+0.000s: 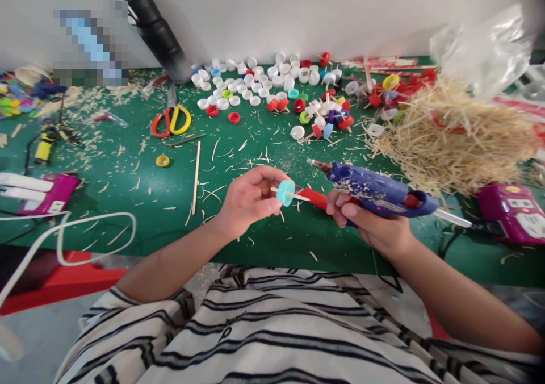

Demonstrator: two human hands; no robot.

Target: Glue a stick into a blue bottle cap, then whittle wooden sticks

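Observation:
Between the thumb and fingers of my left hand (251, 199) is a turquoise bottle cap (285, 193), with a thin wooden stick (301, 197) passing through it and poking out on both sides. My right hand (368, 219) grips a blue glue gun (368, 188) dusted with shavings. The gun's nozzle points up and left, above and right of the cap, without touching it. A clear glue stick (453, 218) sticks out of the gun's rear. Beside my right fingers is a red-handled tool (314, 197), partly hidden; what holds it is unclear.
Many white caps (278, 81) and a pile of coloured caps with sticks (327, 114) lie at the back. Scissors (171, 120), a black bottle (159, 40) and a yellow cap (162, 161) are left. Wood shavings (455, 137) and a purple power strip (513, 213) sit right.

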